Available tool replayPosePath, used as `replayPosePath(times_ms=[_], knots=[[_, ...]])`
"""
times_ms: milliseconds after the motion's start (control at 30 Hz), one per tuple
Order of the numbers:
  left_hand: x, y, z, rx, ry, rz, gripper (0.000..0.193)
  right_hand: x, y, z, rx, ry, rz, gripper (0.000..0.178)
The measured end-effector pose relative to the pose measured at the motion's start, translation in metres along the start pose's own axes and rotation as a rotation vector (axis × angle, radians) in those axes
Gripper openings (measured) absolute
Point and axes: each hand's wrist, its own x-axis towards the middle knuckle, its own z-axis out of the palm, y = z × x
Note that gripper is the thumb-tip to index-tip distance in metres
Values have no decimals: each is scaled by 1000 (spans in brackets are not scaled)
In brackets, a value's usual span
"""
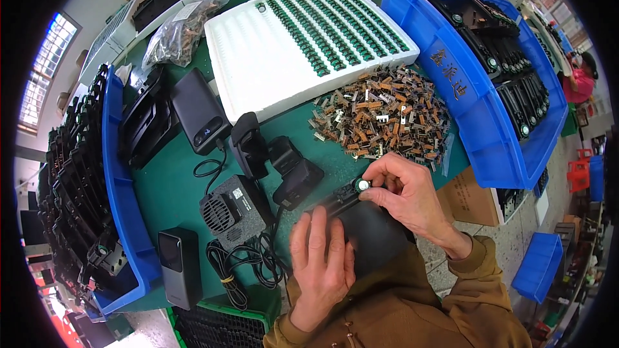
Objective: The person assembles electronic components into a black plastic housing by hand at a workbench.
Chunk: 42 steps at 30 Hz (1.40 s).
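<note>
A long black plastic housing lies at the table's near edge, partly covered by my hands. The fingers of my left hand are stretched out over its near end; the thumb is hidden. My right hand pinches a small round part with a white top and green rim between thumb and index finger, at the housing's far end. Just beyond lies a heap of small brown and metal pin connectors. A white foam tray behind it holds rows of green parts over its right portion.
Blue crates of black housings stand left and right. Between the left crate and my hands are a black power bank, black stands, a vented grey box, coiled cable and a dark upright device.
</note>
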Motion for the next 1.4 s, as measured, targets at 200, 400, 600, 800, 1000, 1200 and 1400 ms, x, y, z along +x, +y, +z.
replayPosePath(times_ms=[200,400,600,800,1000,1200,1400], knots=[[1,0,-1,-6,-1,2,33,-2,-10,-10,-115,-41,-80,22],[0,0,0,-5,-3,0,33,0,1,-7,-167,-9,-263,23],[0,0,0,-8,-6,-2,34,0,-4,-5,-172,20,-209,18],[-2,0,1,-12,-4,-4,33,-2,-8,1,-99,61,-66,18],[-1,1,0,-15,-2,-7,31,-7,-17,-13,-52,65,12,19],[1,0,0,-4,3,-1,30,-12,-13,-30,-147,112,-40,17],[-1,1,1,-3,3,1,30,-11,-11,-29,-199,108,-110,15]])
